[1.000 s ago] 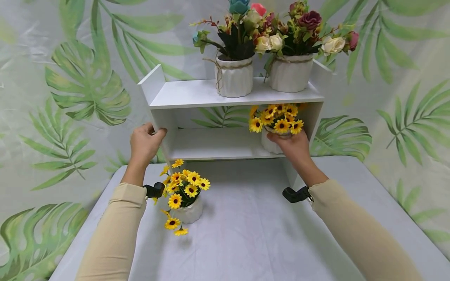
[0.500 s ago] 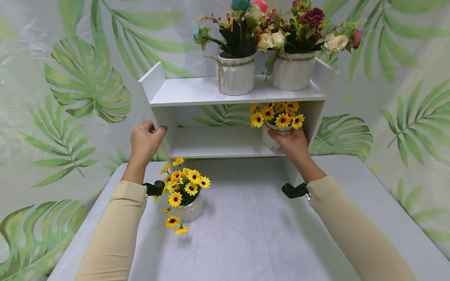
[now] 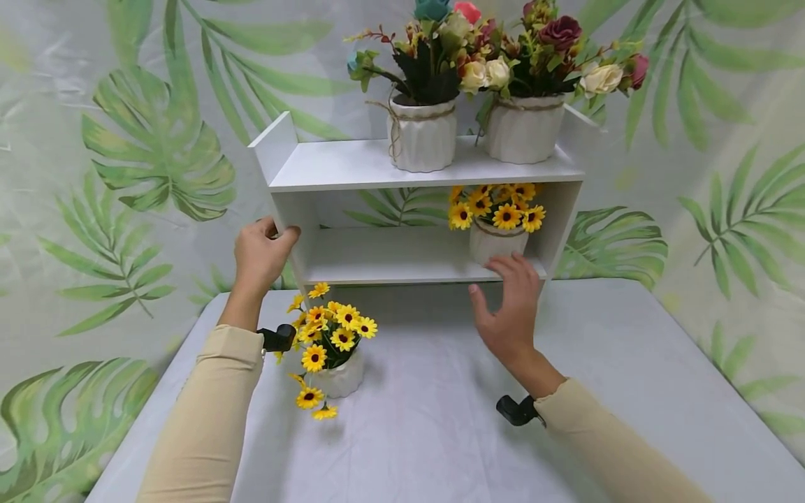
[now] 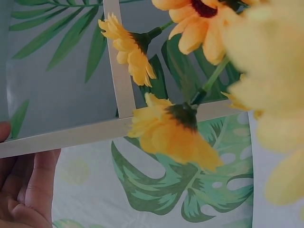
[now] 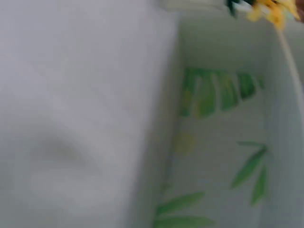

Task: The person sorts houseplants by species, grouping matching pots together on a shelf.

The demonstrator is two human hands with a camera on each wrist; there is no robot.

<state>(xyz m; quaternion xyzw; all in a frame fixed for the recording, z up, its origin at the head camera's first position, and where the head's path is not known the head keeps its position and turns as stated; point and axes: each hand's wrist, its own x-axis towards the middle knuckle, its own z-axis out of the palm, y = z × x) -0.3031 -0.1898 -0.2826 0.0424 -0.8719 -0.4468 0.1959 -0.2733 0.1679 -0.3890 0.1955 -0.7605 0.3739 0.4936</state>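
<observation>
My left hand [image 3: 263,253] grips the left side panel of a white two-tier shelf [image 3: 383,255]; the left wrist view shows fingers [image 4: 40,180] on one side of the panel edge and the thumb on the other. My right hand [image 3: 511,307] holds nothing, its fingers spread, just in front of the lower board's right end. Behind and above it, a white pot of yellow sunflowers [image 3: 497,241] stands on that board, close to the right panel. A second pot of sunflowers [image 3: 339,377] sits on the table below my left hand, its blooms [image 4: 171,133] large in the left wrist view.
Two white pots of mixed roses, one at the middle [image 3: 423,143] and one at the right [image 3: 525,133], stand on the top board. A leaf-printed cloth [image 3: 157,154] hangs behind. White cloth covers the table [image 3: 409,433].
My right hand has let go of the sunflower pot on the lower board and drawn back down toward me. The pot stays on the board; my left hand keeps its grip.
</observation>
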